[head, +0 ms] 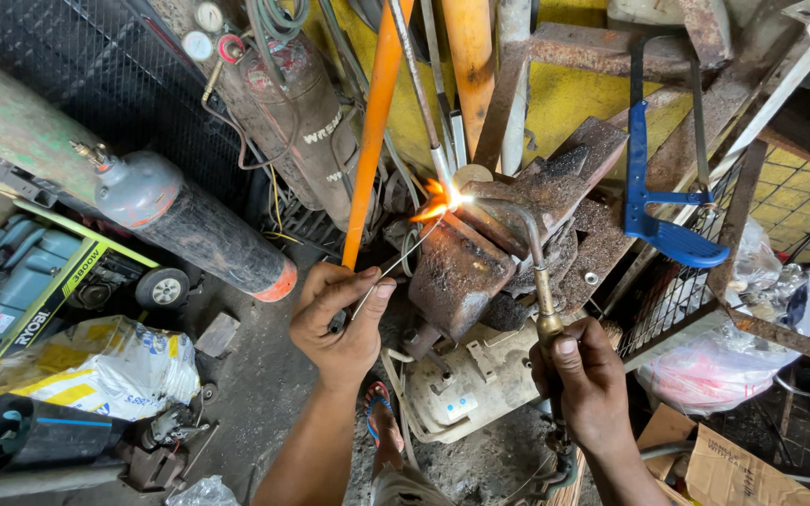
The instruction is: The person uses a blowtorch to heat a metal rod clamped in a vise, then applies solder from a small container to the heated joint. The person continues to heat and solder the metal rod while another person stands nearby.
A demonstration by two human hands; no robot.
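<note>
My left hand (341, 319) pinches a thin filler wire (405, 258) that reaches up to a bright flame (442, 200). My right hand (588, 379) grips the brass handle of a gas torch (544, 300); its curved nozzle points at the same glowing spot. The flame plays on the lower end of a thin metal tube (416, 89) resting over a rusty steel block (461, 272). An orange pipe (372, 131) stands just left of the wire.
Two gas cylinders (189, 230) (297, 122) lean at left. A blue hacksaw (653, 187) hangs at right over a rusty wire-mesh frame (696, 281). A generator (39, 290), sacks (96, 370), a plastic bag (714, 370) and my sandalled foot (382, 422) crowd the floor.
</note>
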